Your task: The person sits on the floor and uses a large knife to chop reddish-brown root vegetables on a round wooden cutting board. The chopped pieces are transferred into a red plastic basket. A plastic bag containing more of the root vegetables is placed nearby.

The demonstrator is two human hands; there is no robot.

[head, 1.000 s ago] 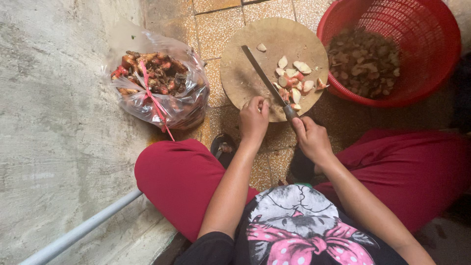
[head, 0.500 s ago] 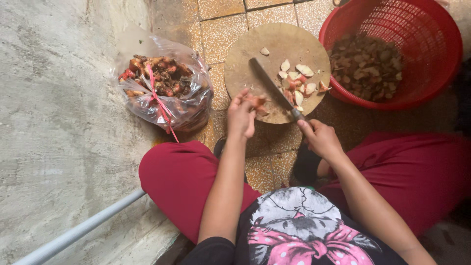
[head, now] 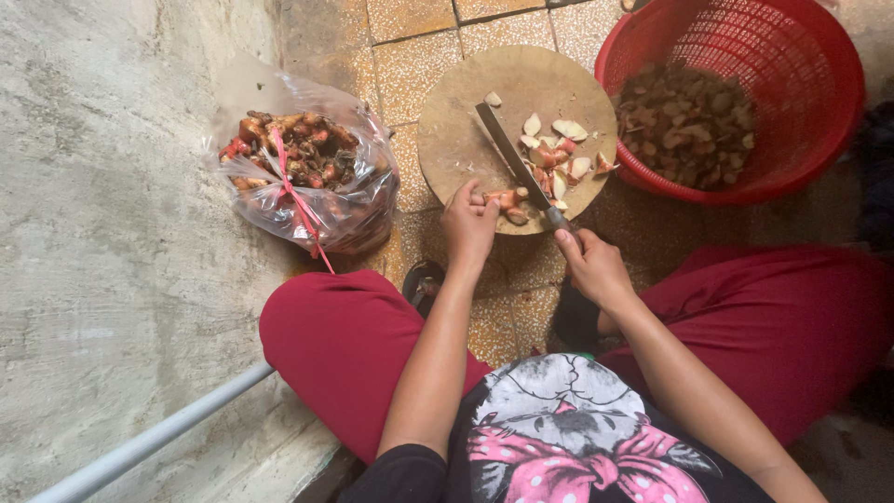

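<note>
The left hand (head: 468,222) curls its fingers down onto a pinkish root piece (head: 507,198), pinning it at the near edge of the round wooden chopping board (head: 456,130); the right hand (head: 593,267) is wrapped tight around the handle of a knife (head: 514,164), whose blade lies slanted across the board just beside that piece; pale cut slices (head: 562,156) lie beyond the blade; right of the board stands a red basket (head: 819,84) of brown roots, left a tied clear plastic bag (head: 303,168) of roots on the tiled floor (head: 410,56).

I see a speckled tiled floor (head: 521,307). Resting directly on it: round wooden chopping board (head: 456,140), red plastic basket (head: 819,102), tied clear plastic bag (head: 298,172).
</note>
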